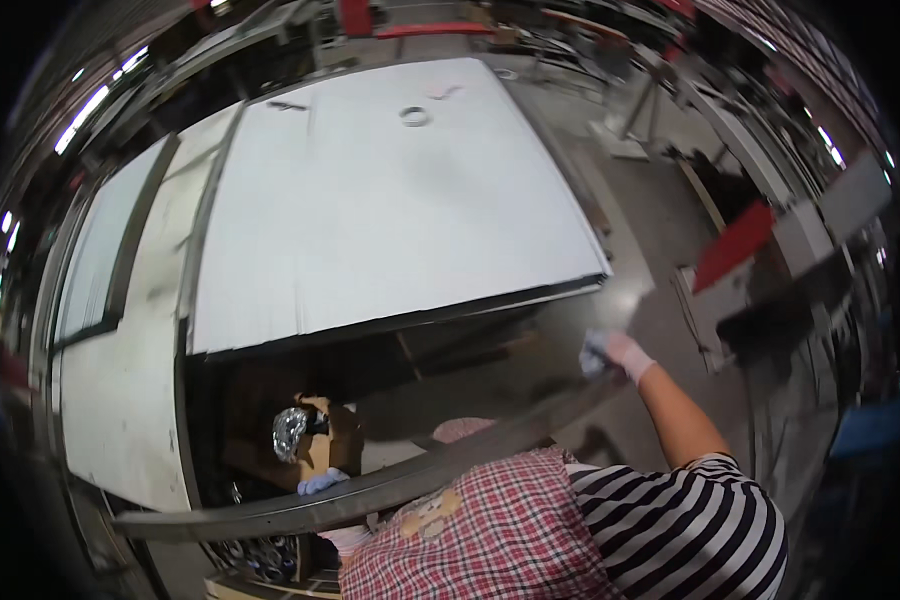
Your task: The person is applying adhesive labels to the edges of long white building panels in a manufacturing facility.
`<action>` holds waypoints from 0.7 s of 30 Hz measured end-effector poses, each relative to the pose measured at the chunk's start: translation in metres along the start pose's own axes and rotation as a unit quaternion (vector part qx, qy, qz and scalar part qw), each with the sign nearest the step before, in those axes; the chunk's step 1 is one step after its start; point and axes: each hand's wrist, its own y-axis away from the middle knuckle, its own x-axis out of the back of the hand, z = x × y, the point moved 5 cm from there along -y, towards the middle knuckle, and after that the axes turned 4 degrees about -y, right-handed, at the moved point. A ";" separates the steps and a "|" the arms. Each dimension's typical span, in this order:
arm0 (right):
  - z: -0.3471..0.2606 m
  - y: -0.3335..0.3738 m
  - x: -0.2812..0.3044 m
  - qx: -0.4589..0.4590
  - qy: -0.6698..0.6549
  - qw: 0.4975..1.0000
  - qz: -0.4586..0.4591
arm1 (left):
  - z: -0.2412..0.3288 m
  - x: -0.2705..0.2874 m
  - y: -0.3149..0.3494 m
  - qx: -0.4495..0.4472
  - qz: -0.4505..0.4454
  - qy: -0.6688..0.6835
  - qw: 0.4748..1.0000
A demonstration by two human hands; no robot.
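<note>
A long grey metal bar [400, 482] runs slantwise across the front of my body, its right end smeared by motion. My left hand [322, 482], in a bluish glove with a white cuff, curls its fingers over the bar's far side; the bar covers part of that hand. At the bar's right end, my right hand [610, 355] wears the same kind of glove. Its fingers look bunched and closed at the bar, though blur hides the exact grip. Just beyond my left hand is an open cardboard box [345, 440] with a crumpled silvery wrapping [289, 434] at its left.
A large white-topped table [370, 220] stands ahead, with a dark ring [415, 117] and small pieces at its far end. Another pale bench [120, 400] adjoins it on the left. Dark equipment with a red panel [734, 246] stands right. Dark parts [265, 560] lie low at left.
</note>
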 end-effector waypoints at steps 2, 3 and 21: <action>0.030 0.029 0.027 -0.025 -0.315 0.945 0.083 | 0.022 -0.016 -0.005 -0.140 -0.003 -0.180 0.974; 0.030 0.041 0.040 0.132 -0.284 0.934 0.173 | 0.032 -0.023 -0.010 -0.150 -0.008 -0.178 0.973; 0.088 -0.126 0.151 0.119 -0.588 0.716 0.357 | -0.172 0.065 -0.272 0.339 0.241 0.747 0.519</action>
